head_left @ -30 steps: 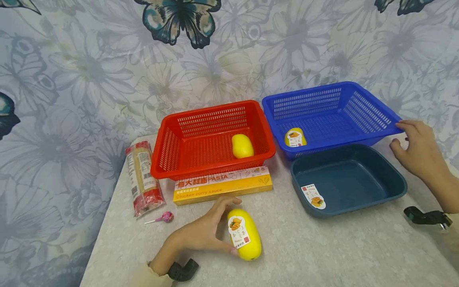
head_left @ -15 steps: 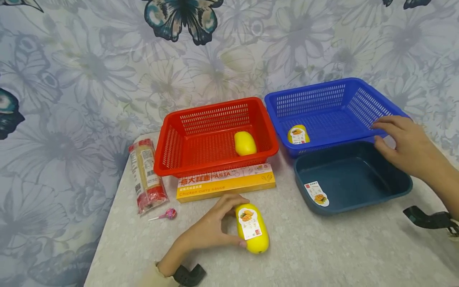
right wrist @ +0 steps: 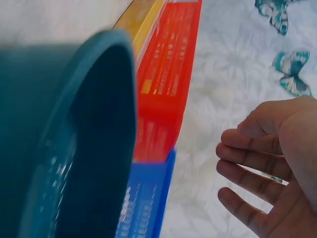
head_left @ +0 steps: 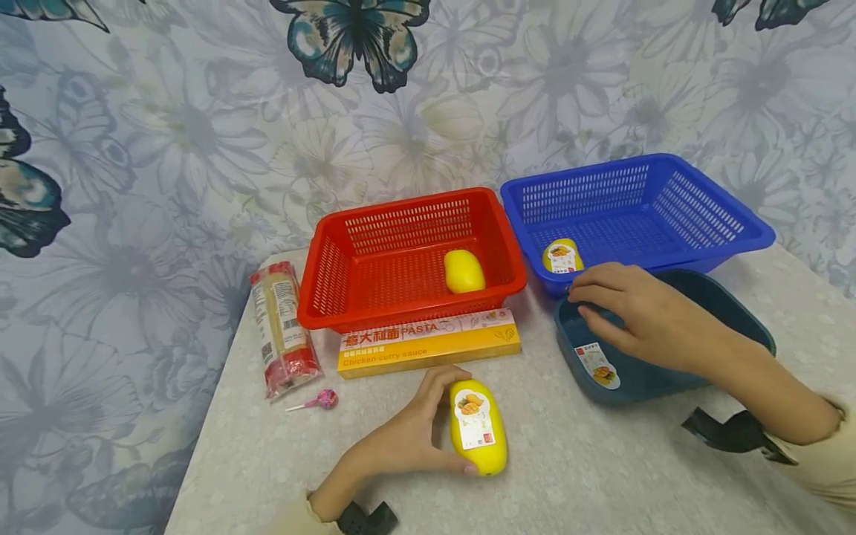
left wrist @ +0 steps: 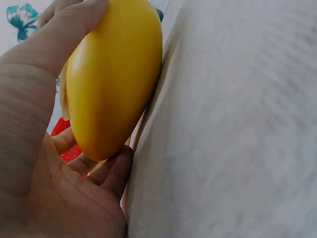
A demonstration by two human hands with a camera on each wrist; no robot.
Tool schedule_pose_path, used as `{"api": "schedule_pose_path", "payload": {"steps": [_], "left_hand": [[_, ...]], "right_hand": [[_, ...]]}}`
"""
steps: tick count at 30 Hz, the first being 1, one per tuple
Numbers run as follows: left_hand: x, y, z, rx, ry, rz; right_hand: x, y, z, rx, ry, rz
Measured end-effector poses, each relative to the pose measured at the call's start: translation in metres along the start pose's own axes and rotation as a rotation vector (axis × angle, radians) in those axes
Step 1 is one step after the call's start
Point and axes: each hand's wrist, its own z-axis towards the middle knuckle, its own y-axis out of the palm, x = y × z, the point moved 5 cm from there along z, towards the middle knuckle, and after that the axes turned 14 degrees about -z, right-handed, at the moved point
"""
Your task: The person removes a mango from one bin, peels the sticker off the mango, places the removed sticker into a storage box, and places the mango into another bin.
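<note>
thumb and fingertips of a left hand (head_left: 417, 438) hold a yellow mango (head_left: 496, 438) by its two ends on the near side of a pale table (head_left: 267, 464), a lengthwise grip that likely suits the fruit's smooth, rounded body. its white label (head_left: 475, 420) faces up, uncovered by the fingers. whether the fruit bears on the tabletop or sits just above it cannot be told.

a right hand (head_left: 635, 316) hovers over a dark teal basin (head_left: 635, 386), its fingers loosely extended, slightly parted and holding nothing. inside the basin's near left wall shows a mango-picture sticker (head_left: 597, 365).

farther out, a blue basket (head_left: 759, 230) stands directly behind the basin, a labeled mango (head_left: 563, 256) in its near left corner. beside it, a red basket (head_left: 401, 204) bears an unlabeled-looking yellow fruit (head_left: 464, 272) toward the right. both baskets sit along the wall (head_left: 200, 134), perhaps to leave the foreground free for the hands.

a pasta box (head_left: 428, 353) lies flat along the red basket's near edge, which juts over it, probably because the basket's sides flare. to the left lie a red-ended noodle packet (head_left: 284, 327) and a lollipop (head_left: 326, 399), both well apart from the fingers.
</note>
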Motion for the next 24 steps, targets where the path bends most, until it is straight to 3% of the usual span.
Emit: {"api": "schedule_pose_path", "payload": {"steps": [7,19,24], "left_hand": [[0.0,0.0,-0.001,0.012,0.002,-0.015],[0.0,0.002,-0.004,0.02,0.019,0.007],[0.002,0.003,-0.002,0.025,0.044,0.014]], "right_hand": [[-0.014,0.009,0.013,-0.067,-0.001,0.032],[-0.038,0.033,0.014,-0.195,0.064,0.093],[-0.046,0.037,0.017,-0.216,0.052,0.116]]}}
